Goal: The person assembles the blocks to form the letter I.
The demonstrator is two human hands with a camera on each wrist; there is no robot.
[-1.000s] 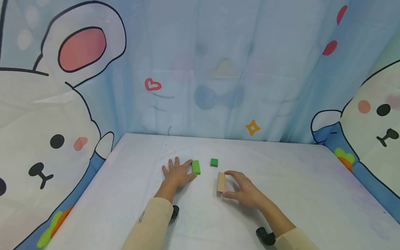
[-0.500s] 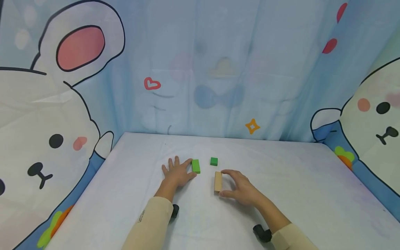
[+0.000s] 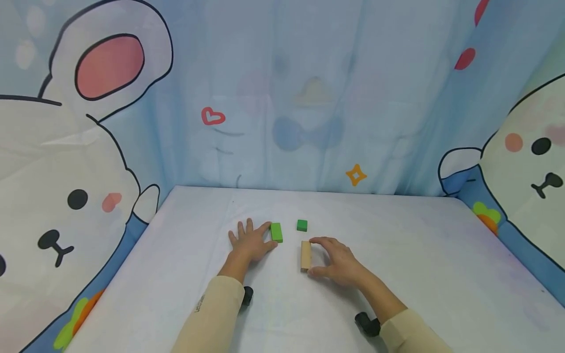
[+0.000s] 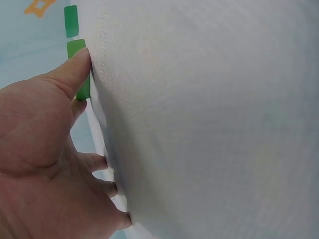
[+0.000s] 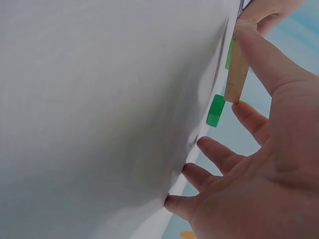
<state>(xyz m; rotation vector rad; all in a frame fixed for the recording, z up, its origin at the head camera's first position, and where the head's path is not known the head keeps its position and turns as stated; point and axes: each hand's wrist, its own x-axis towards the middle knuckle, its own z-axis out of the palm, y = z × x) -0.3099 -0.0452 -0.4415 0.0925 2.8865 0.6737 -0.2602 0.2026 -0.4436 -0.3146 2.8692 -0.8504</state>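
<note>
A light green rectangular block (image 3: pixel 276 233) lies on the white table, its two ends between the thumb and index finger of my left hand (image 3: pixel 249 242). That hand's other fingers are spread, their tips touching the cloth. To the right, my right hand (image 3: pixel 341 264) pinches a plain wooden block (image 3: pixel 306 256) by its ends with thumb and index finger. In the right wrist view its remaining fingertips rest on the cloth. A small dark green block (image 3: pixel 302 225) sits beyond the wooden block, apart from both hands in the head view.
White cloth covers the table (image 3: pixel 185 294), whose far edge meets a light blue printed curtain (image 3: pixel 265 147). Printed bear figures flank both sides. A black wrist device (image 3: pixel 367 324) sits below the right forearm, and another black device (image 3: pixel 247 296) shows by the left sleeve.
My right hand has slid the wooden block a little to the left, closer to the light green block. My left hand stays in place. The head view has tilted slightly.
</note>
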